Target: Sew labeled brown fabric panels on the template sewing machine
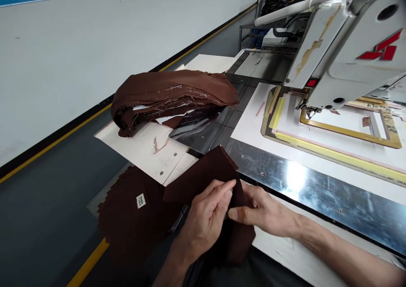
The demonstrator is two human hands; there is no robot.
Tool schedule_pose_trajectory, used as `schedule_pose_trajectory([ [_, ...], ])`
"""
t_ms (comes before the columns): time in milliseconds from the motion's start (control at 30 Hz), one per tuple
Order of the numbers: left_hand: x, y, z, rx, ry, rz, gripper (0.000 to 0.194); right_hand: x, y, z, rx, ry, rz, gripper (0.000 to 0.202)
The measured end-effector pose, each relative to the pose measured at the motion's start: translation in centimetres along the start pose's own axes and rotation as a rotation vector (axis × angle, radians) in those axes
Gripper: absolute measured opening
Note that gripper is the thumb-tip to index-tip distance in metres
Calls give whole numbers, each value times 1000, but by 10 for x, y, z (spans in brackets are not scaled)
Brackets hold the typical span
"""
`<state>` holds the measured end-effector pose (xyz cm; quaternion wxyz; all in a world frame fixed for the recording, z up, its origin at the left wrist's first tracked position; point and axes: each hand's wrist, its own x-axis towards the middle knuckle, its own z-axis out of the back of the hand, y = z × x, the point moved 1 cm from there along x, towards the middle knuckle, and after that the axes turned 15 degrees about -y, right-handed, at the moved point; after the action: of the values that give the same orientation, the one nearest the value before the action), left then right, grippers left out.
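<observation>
A dark brown fabric piece (203, 168) lies across my lap and up against the table edge. My left hand (211, 215) is closed on it, with thumb and fingers pinched together near its middle. From the other side my right hand (260, 211) grips the same fabric, its thumb on the near face and its fingers partly hidden behind. To the left hangs a stack of brown fabric pieces (127, 219) with a small white label (141, 200) on top. Farther back, a thick folded pile of brown fabric (177, 86) with frayed edges rests on the table.
A large white sewing machine (358, 54) stands at the right above a yellow-edged clamp frame (352, 128) on a white sheet (247, 126). A shiny metal strip (285, 175) runs along the table. Loose threads (156, 145) lie on the pale board (139, 151). A wall (95, 46) borders the left.
</observation>
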<state>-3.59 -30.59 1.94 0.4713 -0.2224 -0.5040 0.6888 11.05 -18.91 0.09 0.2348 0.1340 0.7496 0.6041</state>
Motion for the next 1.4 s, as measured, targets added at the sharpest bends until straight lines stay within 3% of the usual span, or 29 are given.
schedule_pose_trajectory([
  [100,0,1,6,-55,-46,45,31,2,-1,1,87,5,-34,11],
  [233,-5,5,18,-72,-230,66,22,4,-1,3,250,-6,-130,7],
  [333,-16,10,25,-65,-282,102,21,5,-2,4,353,-27,-196,8],
  [600,-38,21,30,54,-323,123,20,5,-8,6,381,-25,-252,15],
  [800,-37,22,25,67,-245,126,21,4,-11,8,346,-55,-248,15],
  [967,-34,21,25,80,-302,113,21,5,-10,7,362,-45,-238,16],
  [1233,-36,17,21,52,-272,85,20,4,-7,7,346,-35,-249,18],
  [1400,-37,17,25,70,-335,78,20,3,-11,6,412,-29,-250,19],
])
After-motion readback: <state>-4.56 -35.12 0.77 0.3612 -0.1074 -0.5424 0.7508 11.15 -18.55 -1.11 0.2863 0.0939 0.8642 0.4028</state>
